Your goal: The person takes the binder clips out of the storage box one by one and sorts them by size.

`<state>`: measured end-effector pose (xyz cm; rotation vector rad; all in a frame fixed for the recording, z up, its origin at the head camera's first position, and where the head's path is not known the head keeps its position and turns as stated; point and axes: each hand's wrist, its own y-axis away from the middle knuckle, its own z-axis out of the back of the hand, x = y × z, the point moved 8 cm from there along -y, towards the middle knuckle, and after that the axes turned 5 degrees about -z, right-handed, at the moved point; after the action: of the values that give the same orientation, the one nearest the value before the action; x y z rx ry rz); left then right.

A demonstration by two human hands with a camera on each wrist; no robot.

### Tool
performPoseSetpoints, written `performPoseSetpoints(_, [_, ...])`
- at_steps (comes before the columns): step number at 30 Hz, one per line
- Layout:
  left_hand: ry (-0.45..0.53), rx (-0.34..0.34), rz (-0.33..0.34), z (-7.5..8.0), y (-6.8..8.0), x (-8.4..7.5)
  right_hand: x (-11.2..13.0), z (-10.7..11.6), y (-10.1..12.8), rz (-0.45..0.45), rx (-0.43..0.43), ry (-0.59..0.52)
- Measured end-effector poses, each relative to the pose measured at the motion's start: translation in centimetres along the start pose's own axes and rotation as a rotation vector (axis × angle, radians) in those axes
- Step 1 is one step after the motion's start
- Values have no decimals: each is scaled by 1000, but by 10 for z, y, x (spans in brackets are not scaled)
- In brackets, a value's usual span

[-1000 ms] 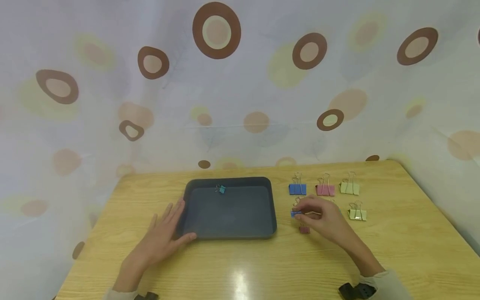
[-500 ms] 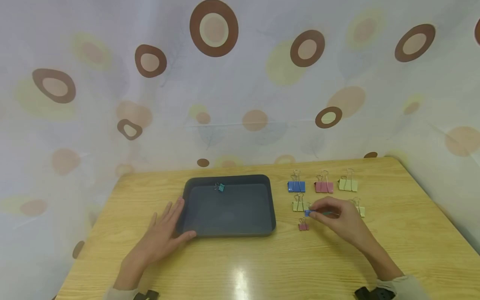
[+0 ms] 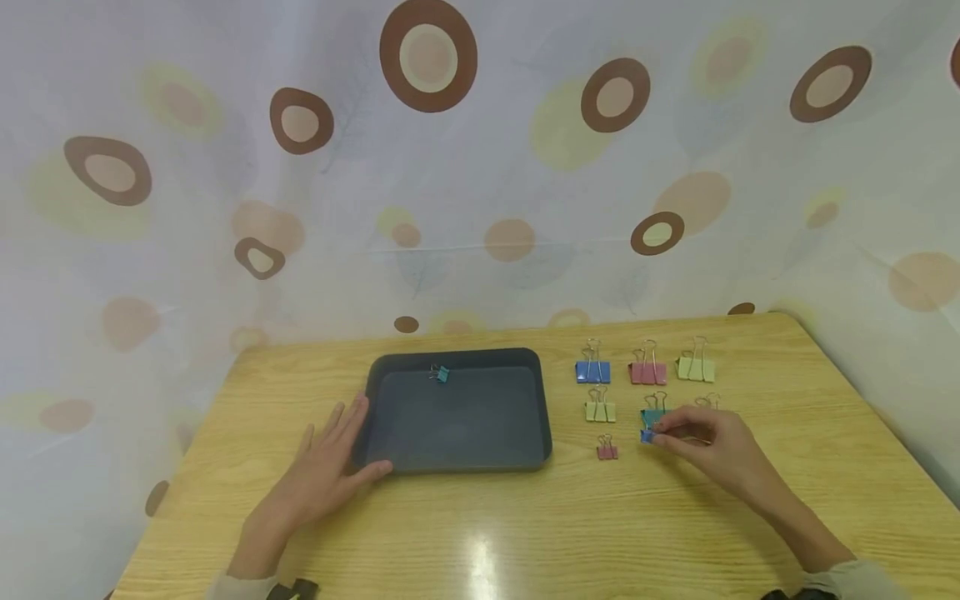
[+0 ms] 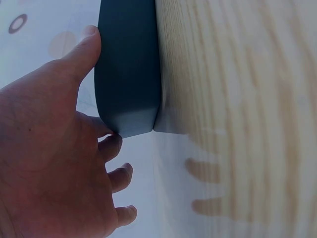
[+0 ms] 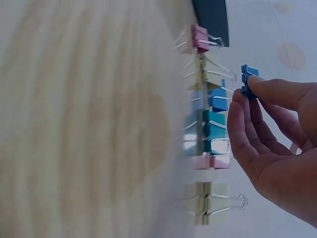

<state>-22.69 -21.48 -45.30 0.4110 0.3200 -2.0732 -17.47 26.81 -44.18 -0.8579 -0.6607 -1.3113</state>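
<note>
- On the right half of the wooden table [image 3: 525,533], your right hand [image 3: 712,454] pinches a small blue binder clip [image 3: 647,436] between thumb and fingertips, just above the tabletop and just near of a teal clip [image 3: 652,416].
- From the right wrist view, that small blue binder clip [image 5: 247,79] sits at your fingertips [image 5: 257,84], fingers curled narrowly round it.
- Your left hand [image 3: 330,471] lies flat and relaxed against the near left corner of the dark tray [image 3: 390,462]; thumb and fingers touch its rim without gripping.
- Inside the tray, 1 small teal clip [image 3: 442,375] lies by the far wall.
- Far of your right hand, 3 larger clips stand in a row: blue [image 3: 592,371], pink [image 3: 648,372], pale green [image 3: 697,367].
- Nearer, 1 pale green clip [image 3: 600,410] and 1 small pink clip [image 3: 607,451] lie between tray and right hand.
- No brand, label or writing can be read on anything.
</note>
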Motion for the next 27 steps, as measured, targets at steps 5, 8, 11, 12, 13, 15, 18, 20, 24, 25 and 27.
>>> performPoseSetpoints(5, [-3,-4,-2,1,-1,0,-11,4,4,-34,28,66])
performPoseSetpoints(8, [-8,-6,0,1,-1,-1,-16,5,7,-75,49,92])
performPoseSetpoints(11, [-16,-7,1,1,-1,-1,-20,7,8,-113,62,108])
performPoseSetpoints(12, [-18,-7,1,1,-1,-1,-21,7,9,-121,64,113])
performPoseSetpoints(13, [-18,-6,1,1,-1,-1,-22,8,9,-128,65,118])
performPoseSetpoints(15, [-18,-6,0,0,-1,-1,-23,8,10,-138,67,126])
performPoseSetpoints(18, [-16,-7,-2,0,-1,-1,-26,9,11,-148,72,148])
performPoseSetpoints(20, [-13,-7,-3,0,-1,-1,-27,9,12,-151,77,160])
performPoseSetpoints(24, [-6,-10,-6,1,-1,-3,-30,8,13,-150,82,175])
performPoseSetpoints(25, [-4,-11,-5,1,-1,-3,-30,8,12,-149,83,179])
performPoseSetpoints(27, [-3,-15,-5,2,-1,-3,-32,8,12,-151,85,184])
